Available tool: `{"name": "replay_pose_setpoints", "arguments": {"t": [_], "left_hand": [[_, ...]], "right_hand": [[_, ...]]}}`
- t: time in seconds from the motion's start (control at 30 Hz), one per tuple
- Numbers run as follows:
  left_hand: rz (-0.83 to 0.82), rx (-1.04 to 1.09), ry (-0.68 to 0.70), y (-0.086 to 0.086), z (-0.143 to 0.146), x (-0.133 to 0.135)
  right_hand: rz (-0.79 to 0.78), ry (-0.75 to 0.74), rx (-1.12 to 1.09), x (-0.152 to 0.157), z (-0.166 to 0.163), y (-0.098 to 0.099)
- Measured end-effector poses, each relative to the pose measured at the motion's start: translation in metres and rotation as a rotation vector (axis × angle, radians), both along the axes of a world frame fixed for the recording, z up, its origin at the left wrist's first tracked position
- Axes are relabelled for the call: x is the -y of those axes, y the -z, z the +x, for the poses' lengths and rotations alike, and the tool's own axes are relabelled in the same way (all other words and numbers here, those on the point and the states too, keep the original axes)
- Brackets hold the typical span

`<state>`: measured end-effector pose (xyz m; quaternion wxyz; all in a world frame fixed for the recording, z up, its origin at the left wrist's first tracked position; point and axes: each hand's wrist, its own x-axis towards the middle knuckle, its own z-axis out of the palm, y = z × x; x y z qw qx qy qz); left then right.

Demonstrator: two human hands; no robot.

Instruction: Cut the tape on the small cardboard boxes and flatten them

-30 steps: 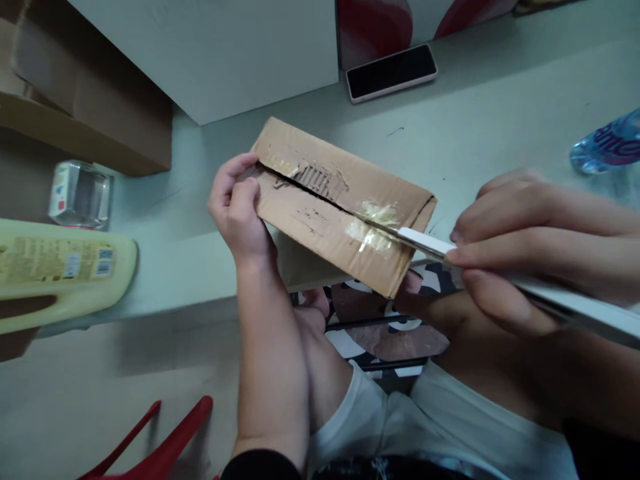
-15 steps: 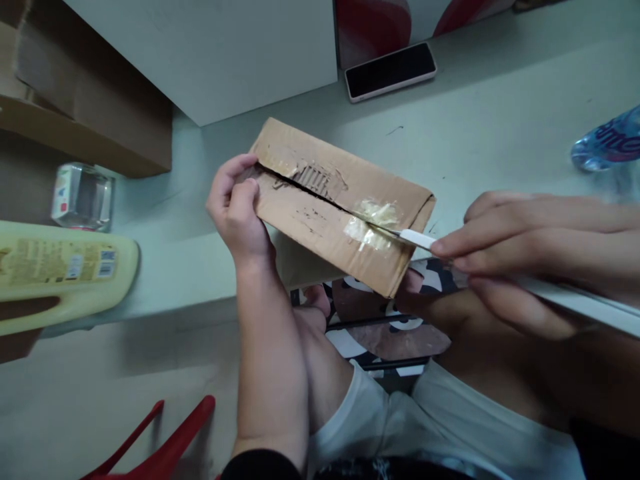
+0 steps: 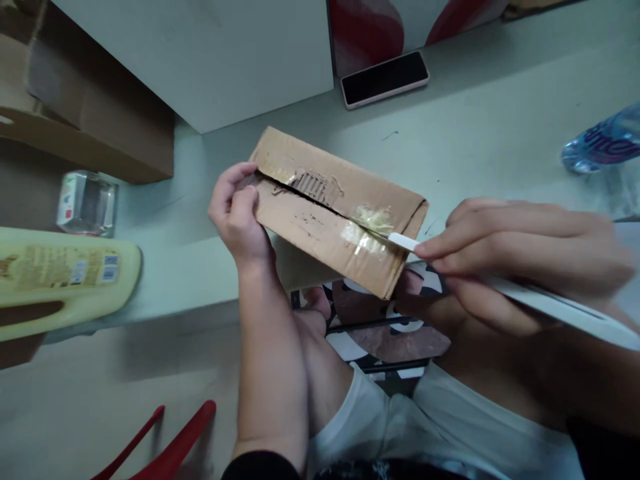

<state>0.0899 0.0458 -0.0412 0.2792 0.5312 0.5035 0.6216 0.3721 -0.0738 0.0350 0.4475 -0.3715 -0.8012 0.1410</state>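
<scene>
A brown cardboard box (image 3: 320, 247) lies tilted at the table's front edge, its top seam running lengthwise with a dark gap. Torn paper marks the left half of the seam, and clear tape (image 3: 364, 233) covers the right end. Gripping the box's left end is my left hand (image 3: 240, 217), thumb on top and fingertips at the seam. My right hand (image 3: 525, 247) is closed around a white utility knife (image 3: 565, 307). The knife's thin blade sits at the taped part of the seam; how deep it goes is hidden.
Behind the box lies a phone (image 3: 385, 79) beside a large white box (image 3: 220, 60). At left are an open carton (image 3: 105, 127), a clear container (image 3: 87, 203) and a yellow bottle (image 3: 70, 280). A water bottle (image 3: 605, 140) lies at right, and red chair legs (image 3: 175, 440) show below.
My right hand and the knife have shifted slightly left, with the blade still at the taped seam. My left hand keeps its hold on the box. The whole view has moved a little.
</scene>
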Motion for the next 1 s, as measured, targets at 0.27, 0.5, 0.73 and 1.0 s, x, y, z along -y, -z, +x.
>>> {"name": "replay_pose_setpoints", "arguments": {"t": [0.27,0.5,0.73,1.0], "left_hand": [[-0.022,-0.009,-0.024,-0.006,0.005,0.002],[0.053,0.154,-0.06,-0.015,0.018,0.005],[0.059,0.239,-0.062,-0.02,0.022,0.006],[0.076,0.283,-0.044,-0.021,0.026,0.005]], "right_hand": [[0.109,-0.047,-0.052,-0.007,0.004,0.01],[0.03,-0.048,-0.078,-0.009,-0.003,0.006],[-0.101,0.161,-0.176,0.01,-0.021,-0.008],[-0.095,0.016,-0.141,-0.001,0.002,-0.007]]}}
